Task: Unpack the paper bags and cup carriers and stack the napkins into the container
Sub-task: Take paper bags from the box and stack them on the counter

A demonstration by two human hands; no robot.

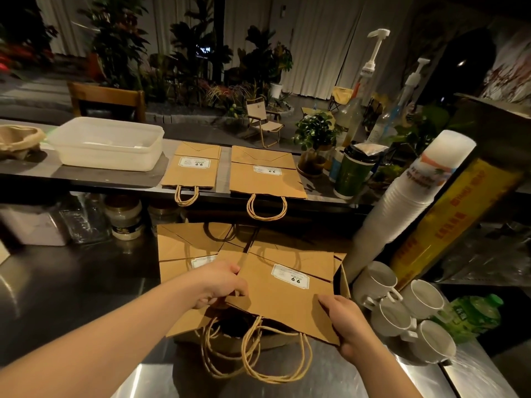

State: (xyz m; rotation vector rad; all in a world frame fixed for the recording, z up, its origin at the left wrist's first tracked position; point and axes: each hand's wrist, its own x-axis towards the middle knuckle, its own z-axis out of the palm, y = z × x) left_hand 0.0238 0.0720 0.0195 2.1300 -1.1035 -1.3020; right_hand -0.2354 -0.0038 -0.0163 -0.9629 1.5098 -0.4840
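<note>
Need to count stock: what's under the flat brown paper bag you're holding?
More flat brown paper bags lie under the held bag, with twine handles; how many is hidden.

I count 2 flat paper bags on the upper ledge, a narrower one (190,170) and a wider one (265,176), each w/ a white label. Lower counter: a pile of bags, at least 3, the top bag (290,291) in my 2 hands, left hand (221,282) and right hand (343,320). 1 plastic container (107,143). 1 cup carrier (17,139) at far left. 4 white mugs (402,311). 1 tall stack of white cups (408,208). 2 pump bottles (370,90). 1 green cup w/ black lid (355,170).
</note>
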